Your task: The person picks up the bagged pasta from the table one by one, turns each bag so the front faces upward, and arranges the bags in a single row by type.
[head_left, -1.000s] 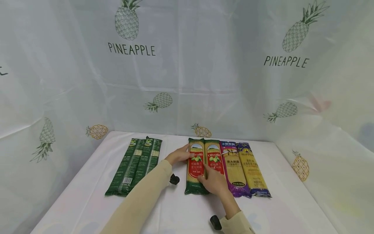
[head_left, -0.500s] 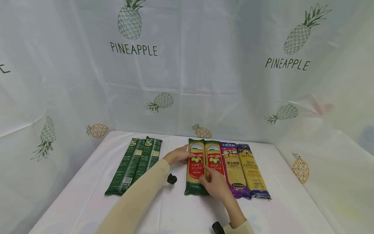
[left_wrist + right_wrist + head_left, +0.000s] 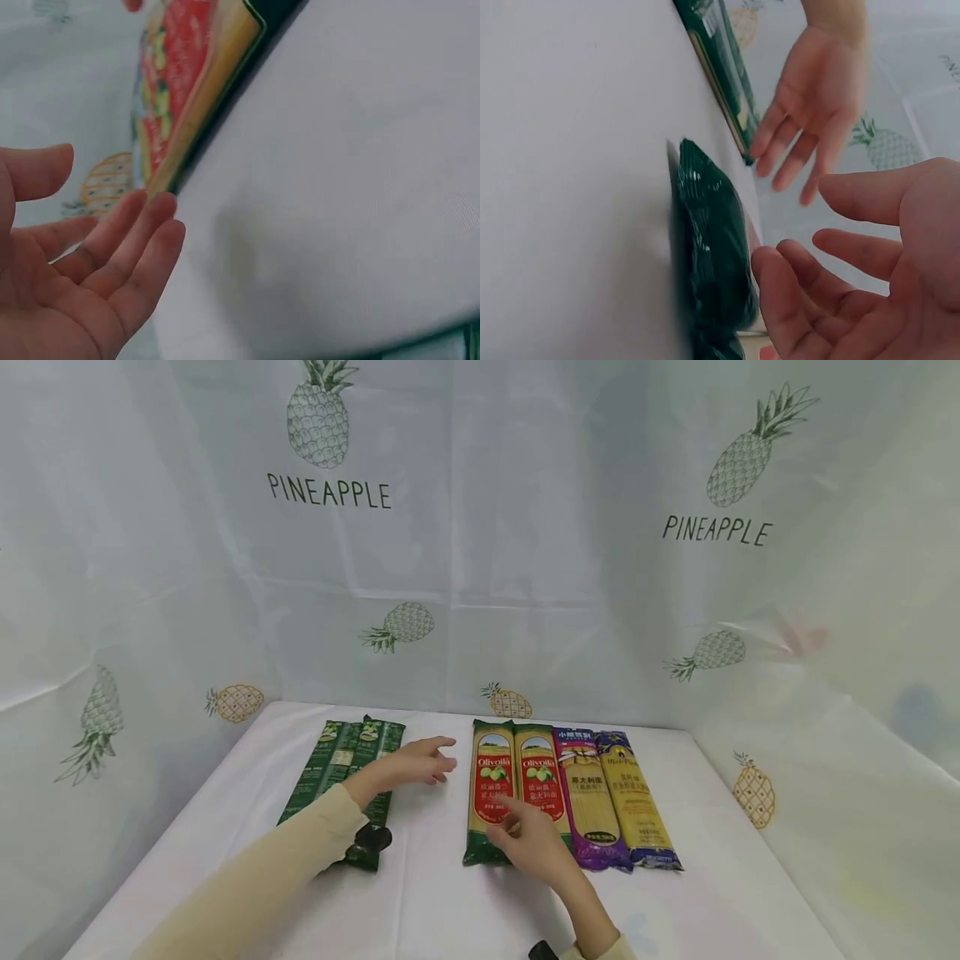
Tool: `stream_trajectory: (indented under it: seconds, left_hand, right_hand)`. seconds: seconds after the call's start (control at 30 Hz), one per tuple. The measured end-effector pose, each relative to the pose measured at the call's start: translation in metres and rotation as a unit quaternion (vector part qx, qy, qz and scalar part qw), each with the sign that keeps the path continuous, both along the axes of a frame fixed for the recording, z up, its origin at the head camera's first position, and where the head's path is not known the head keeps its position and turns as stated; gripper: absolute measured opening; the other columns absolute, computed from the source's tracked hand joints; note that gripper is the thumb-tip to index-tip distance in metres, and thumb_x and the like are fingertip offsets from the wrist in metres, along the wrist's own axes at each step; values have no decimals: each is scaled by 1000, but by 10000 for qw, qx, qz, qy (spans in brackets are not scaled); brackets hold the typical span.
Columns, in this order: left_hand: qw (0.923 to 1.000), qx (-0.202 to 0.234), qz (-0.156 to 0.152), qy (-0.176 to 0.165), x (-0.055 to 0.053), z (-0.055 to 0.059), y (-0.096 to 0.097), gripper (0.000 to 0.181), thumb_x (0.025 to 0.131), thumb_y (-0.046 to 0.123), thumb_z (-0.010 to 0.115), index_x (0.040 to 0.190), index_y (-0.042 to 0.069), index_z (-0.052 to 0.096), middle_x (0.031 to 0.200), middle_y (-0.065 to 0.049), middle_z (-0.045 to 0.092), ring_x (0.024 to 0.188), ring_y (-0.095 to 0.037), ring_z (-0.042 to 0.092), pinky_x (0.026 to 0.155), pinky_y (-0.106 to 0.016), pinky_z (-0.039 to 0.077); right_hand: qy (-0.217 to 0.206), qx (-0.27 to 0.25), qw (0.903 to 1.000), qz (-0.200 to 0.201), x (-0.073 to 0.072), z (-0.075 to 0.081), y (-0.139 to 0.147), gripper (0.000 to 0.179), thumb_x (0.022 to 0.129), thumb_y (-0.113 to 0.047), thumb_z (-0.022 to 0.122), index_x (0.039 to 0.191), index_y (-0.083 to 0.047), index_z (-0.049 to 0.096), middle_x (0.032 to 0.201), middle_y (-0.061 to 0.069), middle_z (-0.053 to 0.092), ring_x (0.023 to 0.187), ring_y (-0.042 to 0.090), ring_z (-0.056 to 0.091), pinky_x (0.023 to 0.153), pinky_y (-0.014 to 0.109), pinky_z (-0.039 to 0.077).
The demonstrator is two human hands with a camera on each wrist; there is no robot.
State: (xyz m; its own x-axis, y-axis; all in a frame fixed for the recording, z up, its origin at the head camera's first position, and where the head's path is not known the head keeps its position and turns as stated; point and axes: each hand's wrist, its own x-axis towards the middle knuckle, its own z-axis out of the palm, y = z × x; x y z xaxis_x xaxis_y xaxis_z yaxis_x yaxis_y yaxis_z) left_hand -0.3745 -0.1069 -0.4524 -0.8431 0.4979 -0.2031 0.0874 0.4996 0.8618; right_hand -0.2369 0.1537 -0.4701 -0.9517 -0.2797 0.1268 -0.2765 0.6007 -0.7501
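My left hand (image 3: pixel 412 763) is off the packs, its fingers loosely extended between the green packs and the red-labelled ones. In the left wrist view its palm shows with nothing in it. My right hand (image 3: pixel 534 842) hovers over the lower part of the leftmost red-labelled spaghetti pack (image 3: pixel 492 768), fingers relaxed and bent, holding nothing. Beside that pack lies a matching spaghetti pack (image 3: pixel 537 760), partly covered by the right hand. Two dark green packs (image 3: pixel 321 768) lie at the left, partly hidden behind the left hand and sleeve.
Right of the red-labelled packs lie a purple noodle pack (image 3: pixel 588 793) and a yellow-and-blue pack (image 3: pixel 637 802), side by side. All rest on a white-covered table (image 3: pixel 720 877). A pineapple-print curtain (image 3: pixel 525 527) rises behind and at both sides.
My left hand has let go of the leftmost red-labelled spaghetti pack and moved left toward the green packs. The right hand has eased slightly off the same pack. The packs stay in place.
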Motion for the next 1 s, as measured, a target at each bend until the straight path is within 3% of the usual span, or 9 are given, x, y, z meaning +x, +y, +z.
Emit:
stream_trajectory:
  seconds: [0.2, 0.37, 0.53, 0.67, 0.8, 1.0]
  left_hand:
    - [9971, 72, 440, 619, 16, 27, -57, 56, 109, 30, 63, 160, 13, 47, 126, -18, 67, 117, -36, 68, 101, -50, 56]
    - [9914, -140, 806, 1018, 22, 30, -109, 55, 111, 33, 60, 160, 13, 46, 126, -21, 64, 113, -36, 68, 100, -54, 55]
    - [9767, -973, 1058, 1595, 23, 16, -154, 56, 112, 33, 58, 160, 7, 45, 134, -22, 61, 121, -41, 64, 92, -54, 57]
    - [9698, -1340, 1208, 1640, 22, -4, -177, 59, 109, 25, 63, 158, -2, 44, 136, -26, 59, 125, -49, 59, 89, -53, 57]
    - [9662, -1480, 1349, 1623, 19, -17, -187, 62, 106, 20, 66, 157, -5, 43, 134, -31, 57, 122, -51, 60, 87, -54, 57]
    - [9610, -1602, 1571, 1615, 15, -24, -191, 65, 104, 19, 69, 156, -9, 41, 133, -36, 53, 118, -52, 58, 88, -57, 54]
  right_hand:
    - [-516, -736, 9952, 394, 1, -3, -18, 60, 101, -19, 74, 156, -6, 52, 103, 6, 67, 79, 22, 71, 68, 31, 60]
    - [-1013, -1431, 9831, 536, 3, -6, -45, 68, 100, -14, 74, 162, -10, 45, 114, 15, 65, 84, 32, 73, 66, 37, 64]
    - [-1471, -1762, 9723, 450, 0, -11, -82, 75, 98, -13, 76, 164, -9, 39, 123, 18, 61, 87, 28, 74, 68, 41, 64]
    - [-1705, -1825, 9677, 345, -3, -14, -114, 80, 97, -14, 77, 165, -6, 35, 126, 16, 59, 82, 24, 73, 69, 41, 64]
    - [-1833, -1780, 9665, 257, -7, -19, -140, 85, 95, -17, 79, 166, -6, 33, 127, 13, 60, 74, 21, 71, 68, 39, 63]
    - [-1785, -1881, 9657, 126, -11, -23, -163, 85, 93, -12, 79, 165, -2, 34, 119, 8, 58, 64, 17, 68, 63, 34, 62]
